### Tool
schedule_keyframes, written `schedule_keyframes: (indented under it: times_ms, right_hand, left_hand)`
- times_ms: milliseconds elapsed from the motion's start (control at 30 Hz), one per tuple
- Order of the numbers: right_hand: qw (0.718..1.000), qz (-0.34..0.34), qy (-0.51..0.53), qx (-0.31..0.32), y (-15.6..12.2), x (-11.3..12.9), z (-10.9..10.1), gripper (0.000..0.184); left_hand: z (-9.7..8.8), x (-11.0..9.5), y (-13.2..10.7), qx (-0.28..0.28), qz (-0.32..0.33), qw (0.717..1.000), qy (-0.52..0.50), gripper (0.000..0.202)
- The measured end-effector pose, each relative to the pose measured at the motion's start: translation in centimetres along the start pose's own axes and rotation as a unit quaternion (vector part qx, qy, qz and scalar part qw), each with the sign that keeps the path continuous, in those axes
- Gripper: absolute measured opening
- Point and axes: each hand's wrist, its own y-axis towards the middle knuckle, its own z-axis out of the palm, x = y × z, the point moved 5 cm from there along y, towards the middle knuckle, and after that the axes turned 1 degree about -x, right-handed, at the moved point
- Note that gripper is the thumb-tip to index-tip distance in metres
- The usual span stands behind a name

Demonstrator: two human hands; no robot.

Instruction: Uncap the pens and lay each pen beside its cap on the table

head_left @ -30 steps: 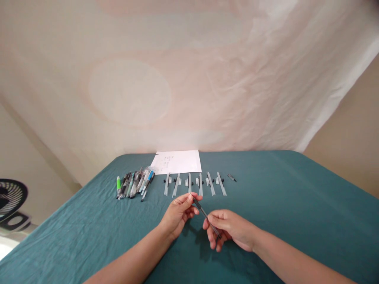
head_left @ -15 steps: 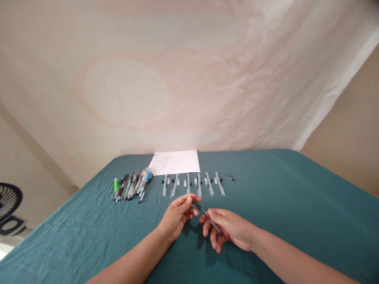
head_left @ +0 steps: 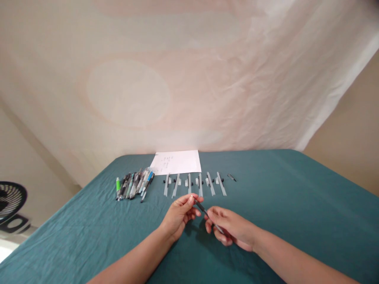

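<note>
As I monitor the head view from my remote station, I log, left to right:

Item: black fan (head_left: pixel 13 197), beyond the table edge, partly cut off.

Item: cluster of pens (head_left: pixel 134 185), lying side by side on the green tablecloth (head_left: pixel 281 205), a green-ended one outermost on the left.

Item: white paper sheet (head_left: pixel 180 159), faintly written on, text too small for me to read.

Item: left hand (head_left: pixel 179 215), thumb and index finger closed in a pinch on the upper end of the pen below, other fingers loosely curled.

Item: row of six clear pen barrels (head_left: pixel 210 184), each with small clear and black parts close by, beyond the hands.

Item: slim dark pen (head_left: pixel 202 207), bridging the gap between the hands; long axis slanting from far left to near right, thicker black section toward the left hand. Neither hand is nearer: both touch it.

Item: right hand (head_left: pixel 232 227), thumb and fingers half curled, closed around the pen's lower length.

Item: small clear-and-black piece (head_left: pixel 231 177), alone past the row's right end.
</note>
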Motion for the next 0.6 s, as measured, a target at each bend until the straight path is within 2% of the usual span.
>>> schedule_keyframes:
  times_ms: [100,167,300,400,500,600]
  right_hand:
    - [0.999,0.03,0.007,0.018,-0.1,-0.1,0.1,0.039]
    - [0.999,0.035,0.014,0.025,-0.1,-0.1,0.1,0.036]
    - [0.999,-0.004,0.033,0.011,0.1,0.1,0.0,0.034]
    - [0.999,-0.026,0.037,0.016,0.2,0.2,0.0,0.034]
    - [0.999,-0.021,0.028,0.026,0.4,-0.2,0.0,0.034]
    - [0.999,-0.009,0.018,0.036,0.5,-0.5,0.0,0.034]
  left_hand:
    - [-0.3,-0.3,0.2,-0.008,0.0,1.0,-0.006,0.026]
    - [-1.1,-0.9,0.5,-0.039,0.01,0.999,-0.024,0.026]
    - [-2.5,-2.2,0.9,-0.101,0.054,0.993,-0.037,0.029]
    - [-1.8,-1.9,0.7,-0.074,0.052,0.996,0.013,0.03]
    - [-0.2,-1.0,0.0,-0.022,0.032,0.997,0.06,0.031]
    - [0.8,-0.7,-0.3,-0.005,0.036,0.996,0.078,0.028]
